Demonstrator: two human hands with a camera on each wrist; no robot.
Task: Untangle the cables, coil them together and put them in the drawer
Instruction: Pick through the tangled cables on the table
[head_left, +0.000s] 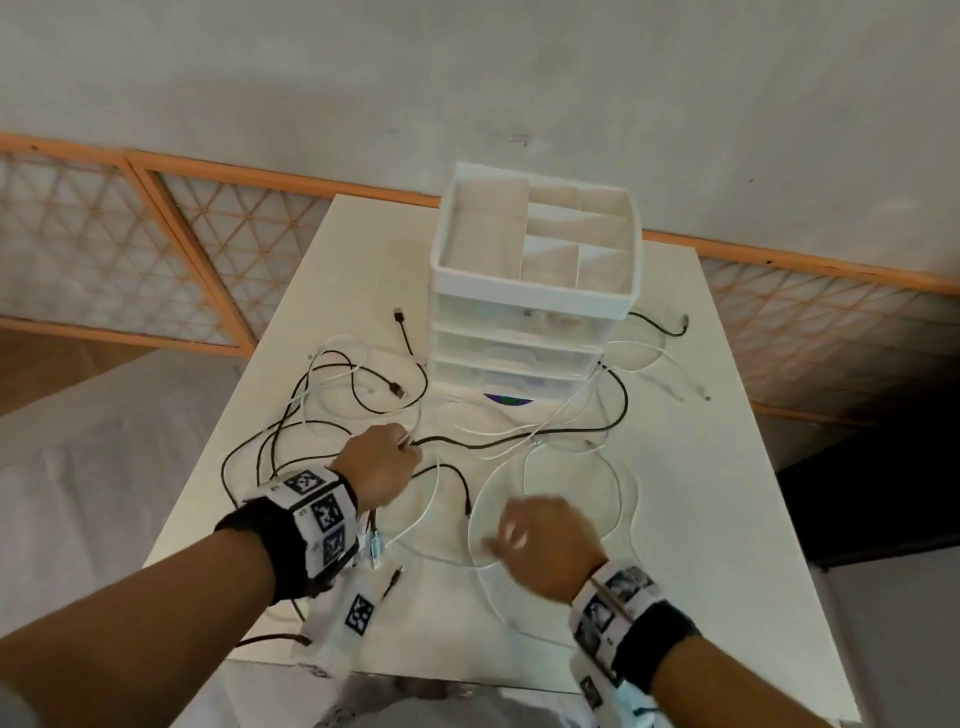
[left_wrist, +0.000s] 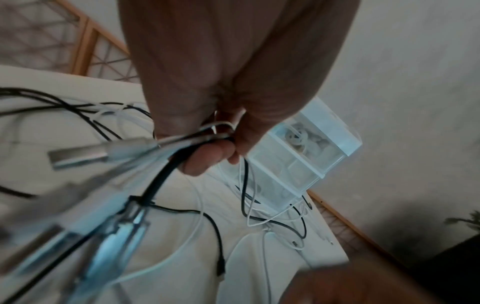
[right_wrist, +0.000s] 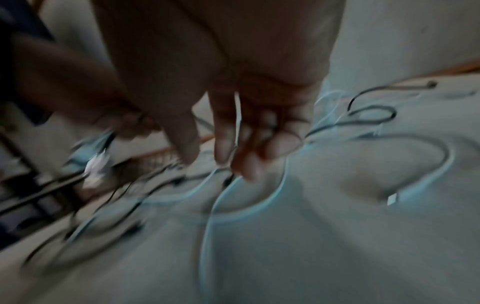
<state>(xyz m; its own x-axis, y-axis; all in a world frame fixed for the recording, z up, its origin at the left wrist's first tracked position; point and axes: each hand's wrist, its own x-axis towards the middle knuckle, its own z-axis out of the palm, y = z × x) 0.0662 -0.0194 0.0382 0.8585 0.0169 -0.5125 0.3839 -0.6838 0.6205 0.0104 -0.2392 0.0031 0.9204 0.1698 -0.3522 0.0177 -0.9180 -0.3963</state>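
Many cables (head_left: 363, 395), black ones and white ones, are spread in loops over the white table (head_left: 727, 519); most are piled on the left side, and some are trailed round both sides of the drawer box (head_left: 530, 312) at the far end; a bunch of them is gripped in the left hand (head_left: 382, 465), whose fingers (left_wrist: 207, 156) are curled tight round black and white strands, with plug ends hung out below the wrist; the right hand (head_left: 545, 540) is held just above the table on the near right, with its fingers (right_wrist: 223, 148) loosely spread and pointed down; nothing is seen to be pinched by them, though the right wrist view is too blurred for that to be certain; a big white loop (head_left: 571, 457) is laid right under and around that hand, with its long run stretched from the near edge toward the far side; so the right hand is much nearer to this loop than the left, and the strand is found just below its fingertips; it is guessed that the white loop is to be picked up next and pulled free of the black one crossing it; all three drawers are shut, so nothing is stored yet; the job is judged to be at an early stage, since most strands are not yet sorted out.
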